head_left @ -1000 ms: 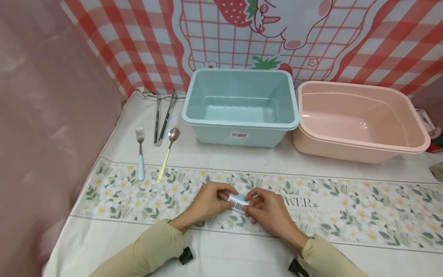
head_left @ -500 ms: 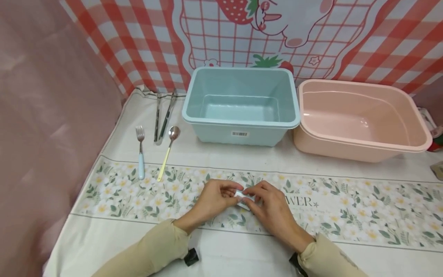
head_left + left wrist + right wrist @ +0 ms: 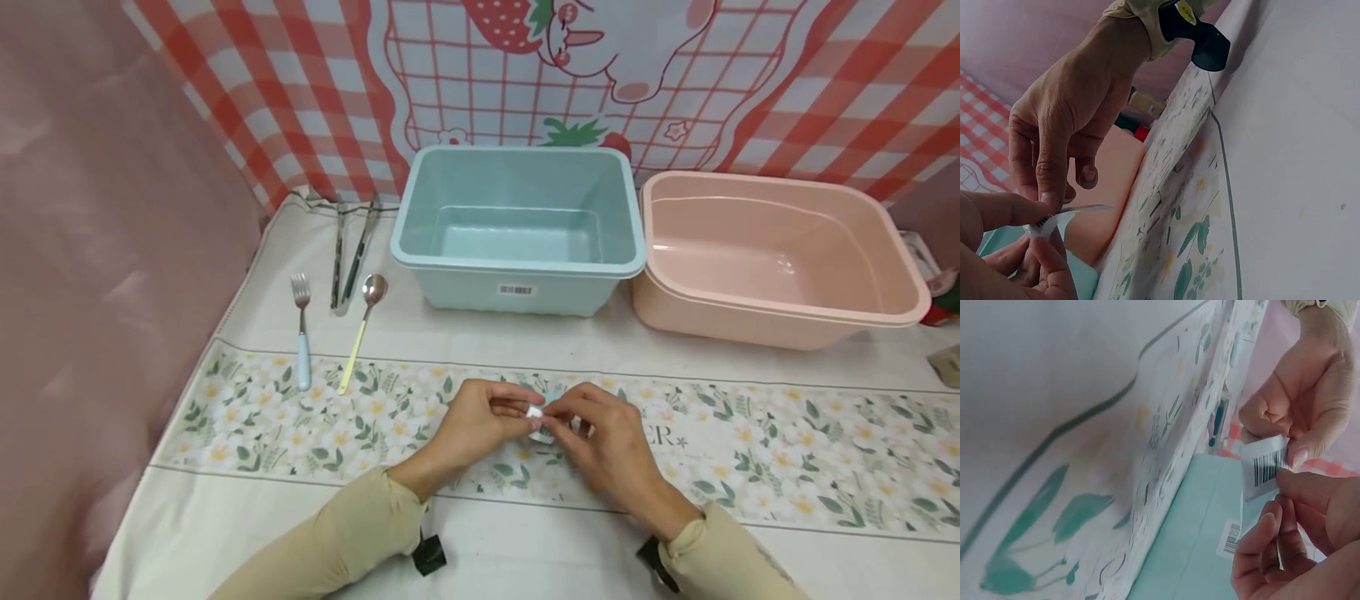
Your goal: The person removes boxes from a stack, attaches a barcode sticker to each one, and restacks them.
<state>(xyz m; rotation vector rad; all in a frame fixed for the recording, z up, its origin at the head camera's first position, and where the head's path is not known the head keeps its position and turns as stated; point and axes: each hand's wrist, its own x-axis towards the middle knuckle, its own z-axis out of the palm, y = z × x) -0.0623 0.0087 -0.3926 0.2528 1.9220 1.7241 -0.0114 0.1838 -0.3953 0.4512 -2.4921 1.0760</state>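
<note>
A small white label (image 3: 1263, 465), printed with a barcode, is held between both hands over the floral band of the tabletop (image 3: 510, 542), in front of the blue bin (image 3: 465, 289). It is pinched by the left hand (image 3: 480, 421), the thumb and fingers being clamped on one end. The other end is pinched by the fingers of the right hand (image 3: 618, 433). The label is seen to be curved in the left wrist view, and part of the barcode is exposed in the right wrist view.

A barcode sticker (image 3: 516, 290) is borne on the front wall of the blue bin. The pink bin (image 3: 735, 327) is placed just to its right. To its left, the tongs (image 3: 337, 267), fork (image 3: 303, 354) and spoon (image 3: 356, 350) are laid apart from one another. A checked backdrop (image 3: 300, 92) is hung behind.
</note>
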